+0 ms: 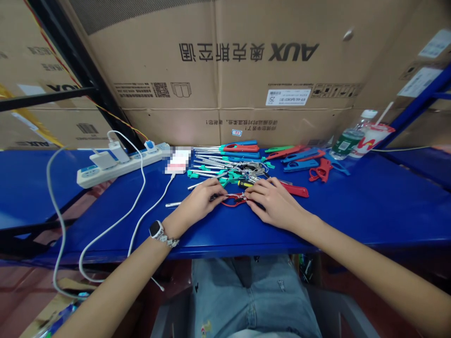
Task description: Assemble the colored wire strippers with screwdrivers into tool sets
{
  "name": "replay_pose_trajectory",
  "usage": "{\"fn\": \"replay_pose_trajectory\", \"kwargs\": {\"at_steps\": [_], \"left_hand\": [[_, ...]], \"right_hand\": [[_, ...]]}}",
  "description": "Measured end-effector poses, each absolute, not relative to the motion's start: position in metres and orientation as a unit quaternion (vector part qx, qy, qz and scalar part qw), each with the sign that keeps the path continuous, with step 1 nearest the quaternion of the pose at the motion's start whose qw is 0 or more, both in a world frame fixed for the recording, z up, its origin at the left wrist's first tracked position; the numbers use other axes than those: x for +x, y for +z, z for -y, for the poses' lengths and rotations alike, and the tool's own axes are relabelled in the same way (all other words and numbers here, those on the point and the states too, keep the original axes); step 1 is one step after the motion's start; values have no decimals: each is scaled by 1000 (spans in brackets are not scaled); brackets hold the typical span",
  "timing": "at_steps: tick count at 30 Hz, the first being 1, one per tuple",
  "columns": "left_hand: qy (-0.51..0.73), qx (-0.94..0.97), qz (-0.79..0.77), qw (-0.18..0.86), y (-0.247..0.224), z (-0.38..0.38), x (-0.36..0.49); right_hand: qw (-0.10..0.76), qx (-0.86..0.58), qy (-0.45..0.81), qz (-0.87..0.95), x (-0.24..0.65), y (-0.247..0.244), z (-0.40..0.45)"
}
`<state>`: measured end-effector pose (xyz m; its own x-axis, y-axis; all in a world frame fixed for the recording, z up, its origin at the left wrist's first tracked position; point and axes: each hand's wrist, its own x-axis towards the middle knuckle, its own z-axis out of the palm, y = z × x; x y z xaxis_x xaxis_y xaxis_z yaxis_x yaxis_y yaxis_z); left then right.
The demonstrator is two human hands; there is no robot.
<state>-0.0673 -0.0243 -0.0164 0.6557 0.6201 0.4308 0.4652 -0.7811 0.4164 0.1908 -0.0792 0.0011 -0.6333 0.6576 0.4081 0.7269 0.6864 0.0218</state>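
Both hands meet over a red lighter casing point(230, 203) low on the blue table, with thin white wires and a dark part in it. My left hand point(201, 198) pinches its left end, and a metal tube point(172, 204) sticks out to the left beneath that hand. The fingers of my right hand point(276, 201) are closed on the right end, which they hide. Just beyond the fingertips lies a yellow and black screwdriver point(245, 184). Another red casing piece point(296, 190) rests behind my right hand. Metal tubes with green parts point(230, 176) and loose wires are heaped ahead.
Finished-looking long lighters point(241, 148) lie behind the heap; blue and red casing halves point(301, 164) are to their right. A bottle point(347, 141) and a cup point(368, 141) stand far right. Left are a power strip point(84, 178), white cables point(143, 176) and a blurred-out device point(179, 160). Cardboard point(243, 98) walls the back.
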Motion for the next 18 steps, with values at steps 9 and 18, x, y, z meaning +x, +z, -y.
{"fn": "replay_pose_trajectory", "kwargs": {"at_steps": [9,18], "left_hand": [[295,914,-259,104,-19,24,-70],[278,918,-265,102,-17,24,-71]], "right_hand": [[156,-403,-87,898,169,14,64],[197,-386,59,899,158,1,44]]}}
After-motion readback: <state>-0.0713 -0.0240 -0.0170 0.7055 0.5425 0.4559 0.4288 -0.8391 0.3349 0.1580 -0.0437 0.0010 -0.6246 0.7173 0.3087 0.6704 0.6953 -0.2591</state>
